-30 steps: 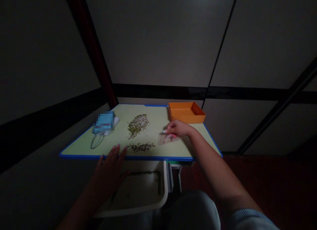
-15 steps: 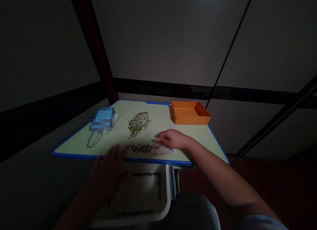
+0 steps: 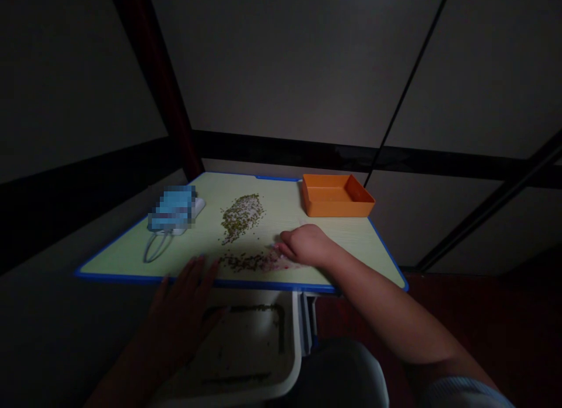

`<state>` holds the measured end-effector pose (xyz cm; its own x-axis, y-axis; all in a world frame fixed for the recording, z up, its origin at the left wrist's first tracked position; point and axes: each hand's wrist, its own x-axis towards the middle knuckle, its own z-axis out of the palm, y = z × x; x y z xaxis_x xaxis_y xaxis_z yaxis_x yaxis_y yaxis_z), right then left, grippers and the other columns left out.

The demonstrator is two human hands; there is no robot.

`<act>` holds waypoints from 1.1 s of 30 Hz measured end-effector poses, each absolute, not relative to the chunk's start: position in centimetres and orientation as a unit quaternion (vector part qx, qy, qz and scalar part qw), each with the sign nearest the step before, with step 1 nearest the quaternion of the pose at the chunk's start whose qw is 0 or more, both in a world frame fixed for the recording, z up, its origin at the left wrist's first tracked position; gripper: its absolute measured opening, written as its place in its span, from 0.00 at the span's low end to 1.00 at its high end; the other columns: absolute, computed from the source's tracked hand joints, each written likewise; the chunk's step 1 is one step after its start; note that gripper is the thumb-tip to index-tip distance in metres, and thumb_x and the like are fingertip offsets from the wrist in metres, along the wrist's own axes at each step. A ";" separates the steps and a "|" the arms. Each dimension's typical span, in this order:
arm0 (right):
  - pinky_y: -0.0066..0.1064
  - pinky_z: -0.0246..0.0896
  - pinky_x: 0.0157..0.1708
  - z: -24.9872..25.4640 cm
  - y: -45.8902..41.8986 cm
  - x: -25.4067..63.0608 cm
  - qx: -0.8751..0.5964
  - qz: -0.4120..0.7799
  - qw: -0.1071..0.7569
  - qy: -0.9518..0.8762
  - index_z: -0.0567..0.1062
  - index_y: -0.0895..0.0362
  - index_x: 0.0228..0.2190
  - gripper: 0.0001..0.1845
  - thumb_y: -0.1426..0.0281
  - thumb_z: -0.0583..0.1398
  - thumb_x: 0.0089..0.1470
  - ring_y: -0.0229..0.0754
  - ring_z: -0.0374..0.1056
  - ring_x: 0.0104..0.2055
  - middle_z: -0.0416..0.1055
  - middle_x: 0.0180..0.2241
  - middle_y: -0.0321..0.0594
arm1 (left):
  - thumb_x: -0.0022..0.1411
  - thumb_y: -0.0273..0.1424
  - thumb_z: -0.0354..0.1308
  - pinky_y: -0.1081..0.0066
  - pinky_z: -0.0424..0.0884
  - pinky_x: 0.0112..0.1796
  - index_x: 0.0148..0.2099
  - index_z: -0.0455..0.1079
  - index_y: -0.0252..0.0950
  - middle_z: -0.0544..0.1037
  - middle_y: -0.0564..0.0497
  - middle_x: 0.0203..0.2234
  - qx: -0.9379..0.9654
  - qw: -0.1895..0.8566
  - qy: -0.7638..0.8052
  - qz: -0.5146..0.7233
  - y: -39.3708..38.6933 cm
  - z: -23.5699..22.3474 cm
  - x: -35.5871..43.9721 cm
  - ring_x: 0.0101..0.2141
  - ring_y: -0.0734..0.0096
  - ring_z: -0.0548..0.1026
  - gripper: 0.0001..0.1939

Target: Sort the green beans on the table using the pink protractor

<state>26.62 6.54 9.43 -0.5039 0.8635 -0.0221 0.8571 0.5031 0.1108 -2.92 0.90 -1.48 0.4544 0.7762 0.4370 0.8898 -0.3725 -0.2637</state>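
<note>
On the pale green tabletop, my right hand (image 3: 309, 244) is closed, thumb and fingers pinched on a thin see-through sheet with pink marks (image 3: 287, 261); whether it is a bag or a flat piece I cannot tell. The sheet lies low over the table, its left end against a scatter of dark beans or seeds (image 3: 241, 261). My left hand (image 3: 187, 297) is dim, its fingers spread over the near blue edge, holding nothing. Farther back lies a larger heap of small green and whitish grains (image 3: 242, 216).
An orange open box (image 3: 338, 209) stands at the back right. At the left lies a blurred blue object (image 3: 173, 208) with a looped cord (image 3: 151, 247). Below the near edge is a whitish tray or drawer (image 3: 296, 338) with dark bits in it. Walls close in behind.
The pink-marked sheet has shifted a little left, reaching in among the dark beans, with my right hand still closed on it. My left hand stays spread at the edge. The view has shifted slightly.
</note>
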 end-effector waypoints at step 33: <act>0.28 0.45 0.25 8.7 10.9 32.5 0.625 -0.086 -0.051 0.774 0.79 0.57 0.31 0.26 0.45 0.62 0.51 0.36 0.60 0.27 0.73 0.27 0.38 | 0.61 0.43 0.42 0.38 0.62 0.57 0.65 0.57 0.32 0.62 0.32 0.65 -0.806 0.214 -0.538 -0.118 1.0 -1.3 -2.1 0.63 0.44 0.63 0.34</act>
